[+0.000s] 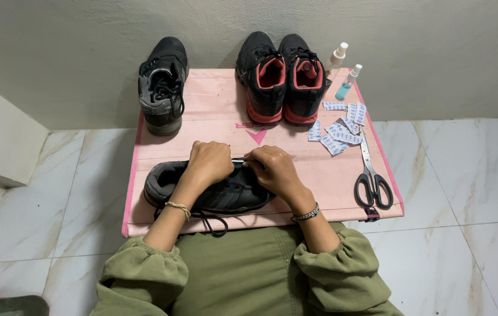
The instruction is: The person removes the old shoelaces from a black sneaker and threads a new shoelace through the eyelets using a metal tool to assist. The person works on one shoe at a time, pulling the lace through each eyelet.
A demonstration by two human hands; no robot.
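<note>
Both hands rest on a dark grey mesh sneaker point(208, 193) lying on its side at the lower centre of the pink folding desk point(214, 108). The left hand point(208, 164) and right hand point(275, 169) each hold a closed grip on its upper edge. Behind stand a single black sneaker point(163, 85), upper left, and a black-and-coral pair point(281, 79). At right lie small white-blue sachets point(339, 126), two spray bottles point(342, 73) and black-handled scissors point(372, 175).
</note>
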